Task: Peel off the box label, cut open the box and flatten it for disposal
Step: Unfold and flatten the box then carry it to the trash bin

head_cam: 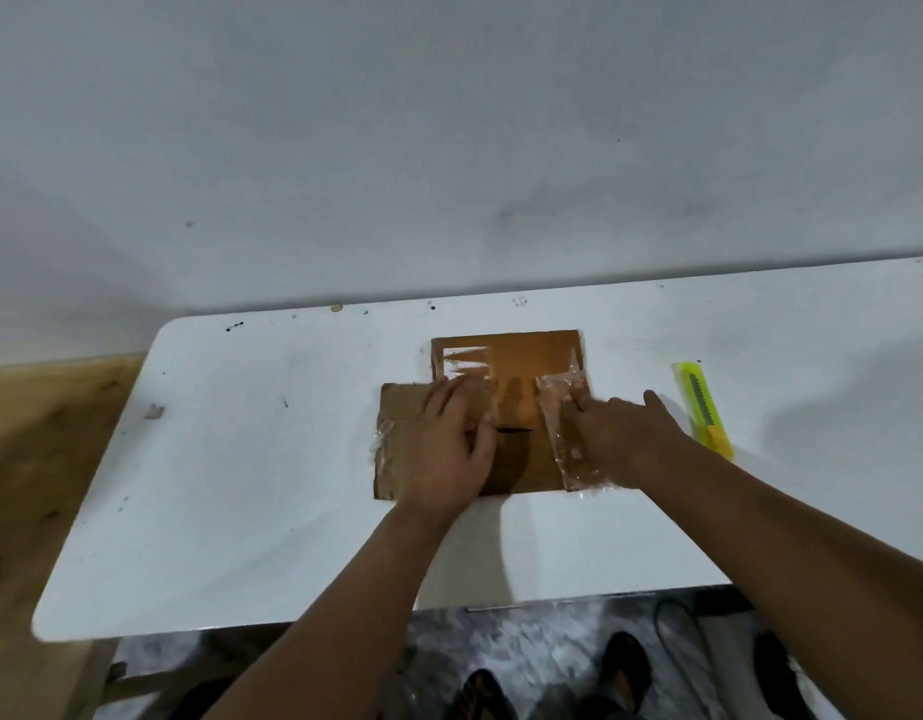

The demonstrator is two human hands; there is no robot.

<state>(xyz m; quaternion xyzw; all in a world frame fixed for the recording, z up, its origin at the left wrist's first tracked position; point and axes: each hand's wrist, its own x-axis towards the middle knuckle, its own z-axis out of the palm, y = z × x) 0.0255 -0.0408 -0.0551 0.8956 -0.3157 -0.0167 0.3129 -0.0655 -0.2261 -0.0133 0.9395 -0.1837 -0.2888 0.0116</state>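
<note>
Two hands press flat on the box (511,407), which lies opened out near the tabletop's (241,485) far edge: left hand (444,449) and right hand (625,433) spread, gripping nothing. Pressing along the folds should flatten it; the yellow cutter (703,407) lies beyond, rightward.

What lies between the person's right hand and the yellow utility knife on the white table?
Nothing: the head view shows only bare white table between the right hand and the yellow utility knife.
</note>
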